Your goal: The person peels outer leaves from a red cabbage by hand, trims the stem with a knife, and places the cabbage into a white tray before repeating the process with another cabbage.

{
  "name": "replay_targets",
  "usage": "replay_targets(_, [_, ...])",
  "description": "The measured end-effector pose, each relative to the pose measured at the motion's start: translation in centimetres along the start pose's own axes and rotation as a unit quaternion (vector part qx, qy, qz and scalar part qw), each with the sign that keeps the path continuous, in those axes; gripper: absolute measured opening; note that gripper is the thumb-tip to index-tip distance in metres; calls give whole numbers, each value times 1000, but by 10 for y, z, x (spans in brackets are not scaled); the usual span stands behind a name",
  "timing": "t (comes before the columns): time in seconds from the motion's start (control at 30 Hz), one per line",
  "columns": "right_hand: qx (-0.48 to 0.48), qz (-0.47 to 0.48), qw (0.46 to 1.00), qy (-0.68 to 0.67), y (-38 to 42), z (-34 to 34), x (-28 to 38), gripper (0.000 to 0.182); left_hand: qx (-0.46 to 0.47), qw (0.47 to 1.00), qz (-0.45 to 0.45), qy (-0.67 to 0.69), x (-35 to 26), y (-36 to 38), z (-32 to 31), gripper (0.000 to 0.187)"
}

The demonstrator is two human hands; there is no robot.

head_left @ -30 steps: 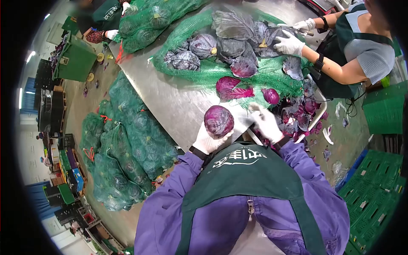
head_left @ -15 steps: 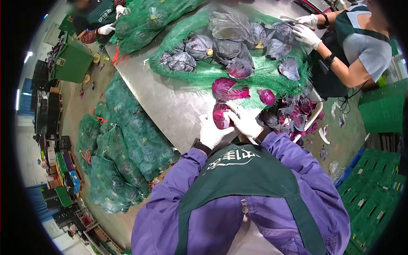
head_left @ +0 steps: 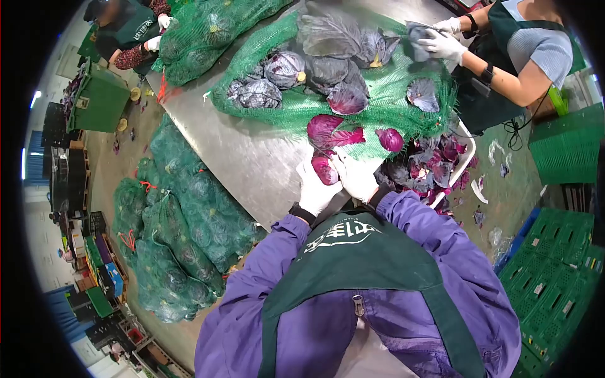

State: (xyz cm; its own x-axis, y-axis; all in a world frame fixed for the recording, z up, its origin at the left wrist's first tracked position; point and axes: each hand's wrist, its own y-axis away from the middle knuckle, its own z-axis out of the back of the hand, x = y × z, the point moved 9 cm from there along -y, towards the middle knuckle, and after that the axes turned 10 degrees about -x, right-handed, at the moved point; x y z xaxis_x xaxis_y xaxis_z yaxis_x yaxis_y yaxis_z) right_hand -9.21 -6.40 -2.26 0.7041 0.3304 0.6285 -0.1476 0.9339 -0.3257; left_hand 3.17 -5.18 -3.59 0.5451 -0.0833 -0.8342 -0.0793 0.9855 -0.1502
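Both my hands wear white gloves and meet at the near edge of the metal table. My left hand (head_left: 314, 192) is wrapped round a peeled, bright purple red cabbage (head_left: 325, 170). From the other side my right hand (head_left: 357, 177) grips the same cabbage, its fingers on the right of it. Just beyond lie loose purple leaves (head_left: 333, 133) and a small purple piece (head_left: 391, 139) at the net's edge. Several darker red cabbages (head_left: 285, 69) with outer leaves rest on an opened green mesh sack (head_left: 252, 113).
A white-rimmed bin (head_left: 467, 153) full of leaf trimmings stands right of me. Filled mesh sacks (head_left: 179, 220) are piled on the floor at left. Across the table, a co-worker's gloved hands (head_left: 441, 43) hold a dark cabbage; another person (head_left: 129, 34) stands at far left. Green crates (head_left: 548, 264) are stacked at right.
My hands and the cabbage have shifted slightly within the view, and my right hand sits more beside the cabbage. The co-worker's hands have moved with a dark cabbage nearer their body.
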Motion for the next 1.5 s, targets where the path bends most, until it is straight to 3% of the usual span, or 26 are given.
replay_targets(0.07, [127, -169, 975, -65, 0, -8, -20, 47, -11, 1000, 13, 6, -1, 6, -1, 109])
replay_targets(0.1, [21, -86, 992, 94, -5, -10, -19, 41, -17, 1000, 1, -9, -4, 10, 2, 110])
replay_targets(0.13, [29, -123, 990, 57, 1, -24, -41, 36, -24, 999, -14, -27, -7, 10, 5, 111])
replay_targets(0.2, [1, -88, 996, 1, -10, -15, -29, 31, -23, 999, 1, -29, 4, 12, 7, 111])
replay_targets(0.27, [75, -210, 971, -82, -12, 4, -16, 32, 23, 998, 35, 41, 16, 11, 7, 112])
replay_targets(0.3, [39, -207, 975, -71, -6, 0, -23, 32, 40, 996, 61, 55, 22, 14, 8, 116])
replay_targets(0.33, [11, -191, 978, -85, -1, -5, -26, 31, 37, 999, 33, 0, 23, 15, 13, 118])
replay_targets(0.47, [-17, -94, 995, -4, 10, 8, 3, 25, -19, 984, 155, 84, 29, 28, 15, 116])
replay_targets(0.53, [50, -210, 976, 9, 8, 2, -31, 27, -10, 987, 137, 80, 30, 25, 14, 110])
replay_targets(0.57, [34, -209, 977, -6, 13, -10, -60, 32, 9, 991, 119, 69, 20, 24, 19, 104])
replay_targets(0.6, [37, -228, 973, -6, 20, -8, -71, 37, 27, 978, 104, 178, 23, 27, 14, 103])
replay_targets(0.73, [59, -265, 962, -29, 37, -21, -97, 39, 57, 975, 135, 164, 27, 39, 26, 104])
replay_targets(0.93, [-31, -355, 921, -159, 42, -5, -118, 23, 167, 947, 131, 242, 19, 43, 21, 104])
replay_targets(1.0, [-57, -341, 932, -113, 35, 15, -118, 22, 172, 939, 123, 271, 4, 41, 16, 104])
replay_targets(1.07, [-85, -383, 904, -169, 36, 24, -124, 30, 179, 916, 134, 332, -8, 35, 13, 107])
replay_targets(1.13, [-243, -230, 934, -124, 21, 60, -105, 45, 179, 906, 138, 357, -15, 27, 14, 107])
replay_targets(1.2, [-203, -219, 952, -72, -4, 103, -54, 55, 189, 876, 141, 420, -34, 18, 23, 107])
replay_targets(1.23, [-186, -166, 967, -58, -12, 111, -35, 54, 197, 891, 113, 393, -32, 13, 26, 107])
replay_targets(1.33, [28, -215, 960, -178, -18, 87, 0, 39, 209, 899, 97, 372, -28, 9, 28, 106])
replay_targets(1.4, [74, -97, 987, -106, -20, 77, 21, 26, 213, 887, 103, 397, -30, 8, 27, 106])
replay_targets(1.5, [148, -164, 969, -112, -17, 59, 13, 26, 222, 886, 132, 386, -28, 11, 30, 104])
